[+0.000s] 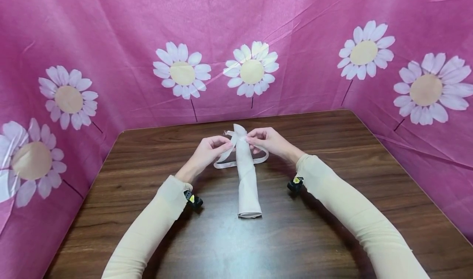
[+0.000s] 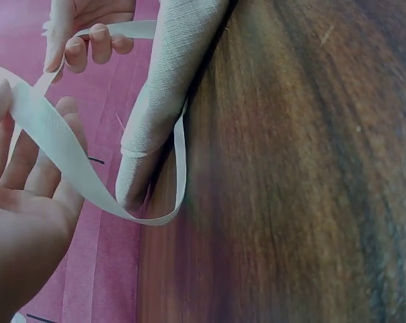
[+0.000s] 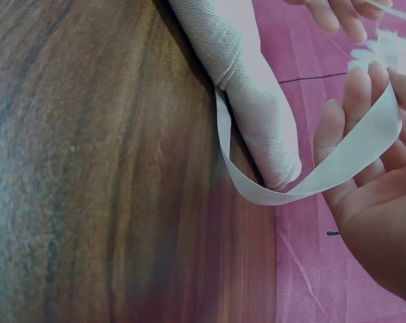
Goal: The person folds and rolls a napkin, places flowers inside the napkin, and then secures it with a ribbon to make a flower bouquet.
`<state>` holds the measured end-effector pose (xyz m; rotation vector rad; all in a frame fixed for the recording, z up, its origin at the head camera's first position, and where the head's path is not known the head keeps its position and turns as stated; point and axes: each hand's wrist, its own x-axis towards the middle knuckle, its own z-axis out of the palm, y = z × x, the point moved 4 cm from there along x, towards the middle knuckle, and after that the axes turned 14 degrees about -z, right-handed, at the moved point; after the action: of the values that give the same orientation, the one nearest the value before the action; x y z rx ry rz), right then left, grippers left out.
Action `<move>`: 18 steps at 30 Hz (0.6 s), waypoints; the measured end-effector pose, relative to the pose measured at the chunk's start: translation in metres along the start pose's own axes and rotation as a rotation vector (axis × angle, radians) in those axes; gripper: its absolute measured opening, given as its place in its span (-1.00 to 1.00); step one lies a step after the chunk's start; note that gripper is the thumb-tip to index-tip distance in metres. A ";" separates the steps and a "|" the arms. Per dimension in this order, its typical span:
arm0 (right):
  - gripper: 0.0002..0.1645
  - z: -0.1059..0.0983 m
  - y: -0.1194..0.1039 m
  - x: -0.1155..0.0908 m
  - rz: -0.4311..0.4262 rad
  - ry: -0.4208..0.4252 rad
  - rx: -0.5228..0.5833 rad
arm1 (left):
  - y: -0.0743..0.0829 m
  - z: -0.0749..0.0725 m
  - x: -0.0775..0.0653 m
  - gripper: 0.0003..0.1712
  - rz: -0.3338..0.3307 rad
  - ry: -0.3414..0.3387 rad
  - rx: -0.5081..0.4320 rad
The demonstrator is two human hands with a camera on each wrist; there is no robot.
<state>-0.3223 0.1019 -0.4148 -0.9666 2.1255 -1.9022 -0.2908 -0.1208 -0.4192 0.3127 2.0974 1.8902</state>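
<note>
A rolled white cloth point(image 1: 248, 188) lies lengthwise on the table, its folded end toward me. A white ribbon point(image 1: 226, 164) passes beneath the roll and loops up on both sides. On the roll's left, my left hand point(image 1: 210, 151) pinches one length of ribbon between thumb and fingers, above the cloth. From the right, my right hand point(image 1: 272, 142) pinches the other length close over the roll's far part. In the left wrist view the ribbon point(image 2: 68, 151) runs across the left palm; the right wrist view has the ribbon point(image 3: 337, 161) curving up into the right fingers.
The dark wooden table point(image 1: 177, 238) extends around the roll on all sides. A pink curtain point(image 1: 125, 32) printed with large daisies hangs along its back and sides. Small black wrist cameras sit on both long sleeves.
</note>
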 end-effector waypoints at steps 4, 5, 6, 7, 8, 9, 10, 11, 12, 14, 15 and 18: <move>-0.70 0.000 0.002 0.001 0.034 0.021 0.019 | 0.000 -0.001 0.001 -0.91 0.009 -0.017 -0.081; -0.71 0.000 0.002 0.000 0.040 0.021 0.016 | 0.000 -0.001 0.001 -0.92 0.011 -0.014 -0.096; -0.71 0.000 0.002 0.000 0.046 0.019 0.010 | 0.001 -0.001 0.001 -0.93 0.015 -0.014 -0.115; -0.71 0.001 0.002 0.001 0.051 0.018 0.002 | 0.001 -0.001 0.001 -0.93 0.017 -0.018 -0.136; -0.72 0.001 0.002 0.001 0.058 0.019 -0.005 | 0.001 -0.001 0.001 -0.92 0.019 -0.017 -0.150; -0.72 0.002 0.003 0.001 0.063 0.019 -0.016 | 0.002 -0.001 0.000 -0.91 0.019 -0.016 -0.159; -0.72 0.002 0.003 0.001 0.070 0.022 -0.023 | 0.002 0.000 0.000 -0.91 0.015 -0.013 -0.160; -0.71 0.003 0.003 0.001 0.081 0.026 -0.027 | 0.002 0.000 0.000 -0.91 0.014 -0.009 -0.154; -0.70 0.003 0.004 0.002 0.090 0.028 -0.028 | 0.002 0.001 0.000 -0.91 0.014 -0.007 -0.148; -0.70 0.005 0.006 0.002 0.103 0.029 -0.021 | 0.003 0.002 0.001 -0.91 0.018 0.000 -0.123; -0.69 0.005 0.006 0.002 0.107 0.025 -0.018 | 0.003 0.003 0.001 -0.91 0.020 -0.002 -0.116; -0.70 0.008 0.006 0.003 0.114 0.004 -0.017 | 0.004 0.004 0.002 -0.92 0.026 0.000 -0.107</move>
<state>-0.3225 0.0939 -0.4208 -0.8259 2.1521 -1.8368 -0.2912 -0.1157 -0.4162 0.3171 1.9931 2.0082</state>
